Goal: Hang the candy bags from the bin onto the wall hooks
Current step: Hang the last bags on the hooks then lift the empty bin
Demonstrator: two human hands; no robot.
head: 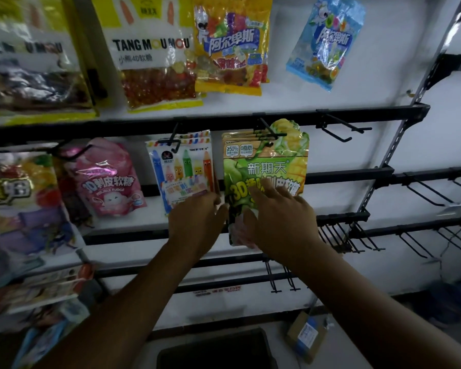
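A stack of green candy bags [266, 166] hangs from a black wall hook [270, 130] on the middle rail. My right hand [280, 219] lies flat on the lower front of the bags with fingers spread. My left hand [194, 219] touches the bags' lower left edge, fingers extended, next to a white crayon-print bag [183, 169] on its own hook. The dark bin [216, 350] sits on the floor below, partly hidden by my arms; its contents cannot be made out.
Pink [107, 179] and yellow [232, 49] candy bags fill the left and upper hooks. An empty hook [342, 127] sticks out just right of the green bags; more bare hooks [426, 193] line the lower right rails. A cardboard box [308, 335] lies on the floor.
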